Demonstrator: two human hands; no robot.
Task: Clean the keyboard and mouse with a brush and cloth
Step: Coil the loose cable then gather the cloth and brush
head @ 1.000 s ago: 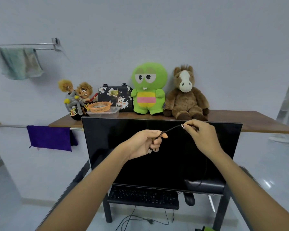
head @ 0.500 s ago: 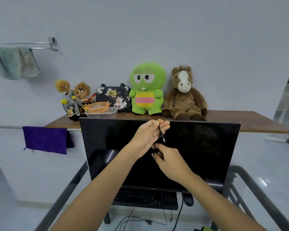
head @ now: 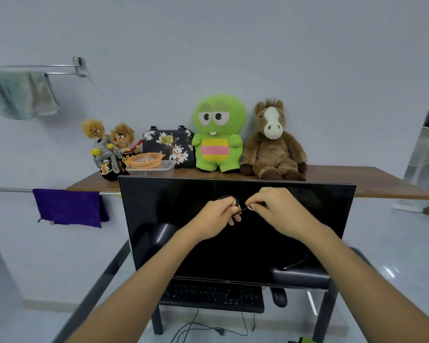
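In the head view, the 2 hands have drawn level since half a second ago, when the right hand sat below the left one. Now the left hand (head: 214, 215) curls its fingers round a loop of thin black cable (head: 242, 209), and the right hand (head: 274, 211) pinches the same cable just beside it; both grips are closed tight on it in front of the dark monitor (head: 159, 206). The keyboard (head: 212, 294) lies under the monitor's lower edge on the bench, with the mouse (head: 279, 297) just to its right. On the wooden shelf (head: 382, 181) behind, an orange basket (head: 145, 160) sits in a clear plastic tub (head: 150, 169); something pale lies in the basket, too small to tell. A purple cloth (head: 68, 206) hangs on a rail at left.
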